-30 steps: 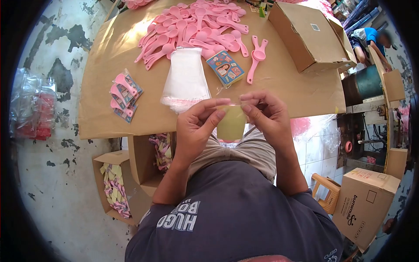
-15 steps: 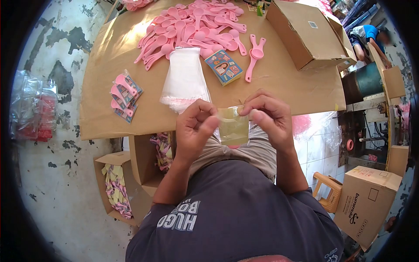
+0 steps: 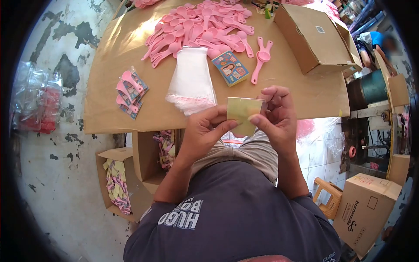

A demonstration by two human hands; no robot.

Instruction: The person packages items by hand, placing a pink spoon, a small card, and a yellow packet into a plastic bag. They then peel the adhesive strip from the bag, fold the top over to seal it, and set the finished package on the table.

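Note:
A small clear plastic packet with a yellowish card (image 3: 243, 111) in it is held up in front of my lap. My left hand (image 3: 205, 133) pinches its left side between thumb and fingers. At the right side, my right hand (image 3: 278, 120) grips it with the thumb pressed on the face and the fingers curled by the edge. Just beyond lies a stack of clear plastic bags (image 3: 190, 76). A stack of blue printed cards (image 3: 230, 68) is beside the bags. Two pink spoons (image 3: 262, 59) lie to the right of the cards.
A large heap of pink spoons (image 3: 196, 28) covers the table's far side. Filled packets (image 3: 131, 92) lie at the left. A cardboard box (image 3: 312, 37) stands at the back right. Open boxes with packets (image 3: 117, 183) are below the table. Another person (image 3: 373, 41) is at far right.
The packet has risen and tilted so its yellowish face shows more fully. My fingers have shifted from its top edge to its sides. The view has moved slightly.

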